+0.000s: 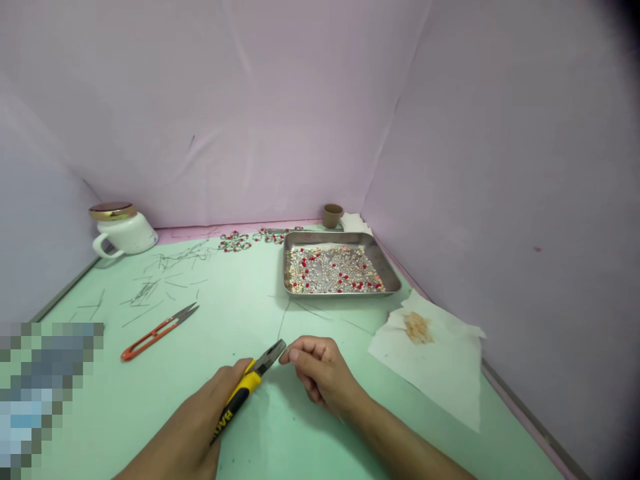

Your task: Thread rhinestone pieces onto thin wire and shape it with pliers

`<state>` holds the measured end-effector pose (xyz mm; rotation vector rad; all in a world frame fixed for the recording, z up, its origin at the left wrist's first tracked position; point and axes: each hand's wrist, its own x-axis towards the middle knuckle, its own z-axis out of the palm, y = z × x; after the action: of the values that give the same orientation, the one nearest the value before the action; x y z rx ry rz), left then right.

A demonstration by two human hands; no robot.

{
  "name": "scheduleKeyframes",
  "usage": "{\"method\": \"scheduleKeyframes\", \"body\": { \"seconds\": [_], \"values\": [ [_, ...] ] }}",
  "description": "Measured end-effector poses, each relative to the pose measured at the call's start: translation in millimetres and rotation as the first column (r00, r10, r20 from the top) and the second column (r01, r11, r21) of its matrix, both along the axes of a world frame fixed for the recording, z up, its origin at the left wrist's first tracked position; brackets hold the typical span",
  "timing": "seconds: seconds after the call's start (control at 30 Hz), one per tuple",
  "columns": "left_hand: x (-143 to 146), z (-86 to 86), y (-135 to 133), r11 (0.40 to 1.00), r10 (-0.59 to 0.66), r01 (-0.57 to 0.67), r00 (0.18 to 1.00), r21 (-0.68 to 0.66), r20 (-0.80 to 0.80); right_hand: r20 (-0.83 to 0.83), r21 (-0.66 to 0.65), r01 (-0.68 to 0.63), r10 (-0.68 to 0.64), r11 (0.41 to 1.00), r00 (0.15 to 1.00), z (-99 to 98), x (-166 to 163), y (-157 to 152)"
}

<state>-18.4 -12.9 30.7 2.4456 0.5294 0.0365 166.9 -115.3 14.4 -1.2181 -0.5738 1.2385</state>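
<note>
My left hand (207,417) is wrapped round a pair of pliers (253,380) with yellow and black handles. Their metal jaws point up and to the right and look closed. Just right of the jaw tips, my right hand (320,370) has its thumb and index finger pinched together, the other fingers curled in. Whatever lies between those fingertips is too small to make out. Above the jaws, a thin dark wire (284,321) runs toward a metal tray (286,270) of small clear, pale and red beads (333,270).
Orange thread snips (159,331) and scattered wire pieces (145,293) lie left. Red-beaded wire rings (235,241) lie along the back. A white lidded mug (131,235) stands back left, a small brown cup (333,215) behind the tray. White paper (435,373) with tan crumbs lies right.
</note>
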Motion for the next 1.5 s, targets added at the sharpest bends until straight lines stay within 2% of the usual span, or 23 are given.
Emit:
{"method": "scheduleKeyframes", "body": {
  "seconds": [0.17,0.27,0.33,0.43,0.53,0.6,0.67,0.87,0.93,1.0,1.07,1.13,1.2,1.23,1.27,1.3,1.33,1.4,1.47,1.5],
  "values": [
    [-2,-9.0,-1,0.983,-0.035,0.036,0.999,0.182,-0.007,0.113,-0.037,0.042,-0.038,0.998,0.993,6.9,-2,0],
    [-2,-21.0,-1,0.93,-0.012,-0.003,0.999,0.368,0.037,0.149,-0.042,0.049,-0.042,0.998,0.988,4.5,-3,0],
    [-2,-29.4,-2,0.853,-0.023,-0.027,0.996,0.521,0.088,0.184,-0.051,0.065,-0.054,0.997,0.981,-0.3,-4,0],
    [1,-34.4,-7,0.693,-0.026,-0.019,0.998,0.72,0.051,0.262,-0.074,0.106,-0.083,0.992,0.961,-7.6,-5,2],
    [5,-29.8,-16,0.557,0.052,0.003,0.998,0.83,-0.039,0.309,-0.078,0.136,-0.106,0.988,0.945,-10.5,-4,4],
    [8,-26.4,-21,0.519,0.077,0.001,0.996,0.855,-0.048,0.325,-0.062,0.144,-0.116,0.988,0.939,-10.3,-3,5],
    [11,-25.9,-24,0.519,0.076,-0.028,0.997,0.854,-0.014,0.353,-0.05,0.162,-0.134,0.986,0.926,-9.9,-2,6],
    [13,-32.6,-32,0.582,0.121,-0.123,0.991,0.804,0.064,0.446,-0.01,0.251,-0.22,0.968,0.868,-13.3,-6,9],
    [11,-35.2,-37,0.585,0.13,-0.118,0.99,0.802,0.051,0.428,0.006,0.308,-0.281,0.951,0.859,-14.5,-6,10],
    [9,-37.8,-38,0.622,0.099,-0.084,0.995,0.779,0.029,0.37,-0.005,0.383,-0.355,0.924,0.859,-14.1,-3,11],
    [7,-37.7,-35,0.701,0.078,-0.071,0.997,0.709,0.024,0.289,-0.027,0.422,-0.397,0.906,0.871,-11.7,1,12],
    [8,-31.2,-29,0.828,0.092,-0.095,0.995,0.553,0.034,0.202,-0.046,0.401,-0.385,0.915,0.901,-8.0,6,11],
    [12,-17.1,-21,0.951,0.129,-0.137,0.991,0.278,0.046,0.124,-0.06,0.34,-0.331,0.939,0.936,-4.1,8,10],
    [14,-8.3,-17,0.978,0.17,-0.174,0.984,0.113,0.048,0.082,-0.071,0.306,-0.301,0.949,0.95,-2.5,9,9],
    [16,0.7,-12,0.977,0.208,-0.207,0.978,-0.059,0.029,0.032,-0.081,0.272,-0.271,0.959,0.962,-1.3,9,8],
    [18,9.0,-8,0.939,0.265,-0.26,0.964,-0.224,-0.007,-0.028,-0.088,0.234,-0.237,0.968,0.971,-0.6,10,7],
    [19,15.7,-5,0.87,0.307,-0.312,0.949,-0.381,-0.073,-0.099,-0.089,0.194,-0.202,0.977,0.974,-0.3,10,7],
    [19,23.1,2,0.694,0.36,-0.377,0.92,-0.614,-0.158,-0.242,-0.063,0.111,-0.124,0.992,0.962,-0.9,11,5],
    [18,22.8,5,0.55,0.383,-0.402,0.9,-0.732,-0.207,-0.344,-0.013,0.044,-0.046,0.999,0.938,-2.3,12,4],
    [17,20.9,6,0.511,0.389,-0.412,0.894,-0.754,-0.225,-0.379,0.007,0.016,-0.012,1.0,0.925,-3.1,13,4]
  ]
}}
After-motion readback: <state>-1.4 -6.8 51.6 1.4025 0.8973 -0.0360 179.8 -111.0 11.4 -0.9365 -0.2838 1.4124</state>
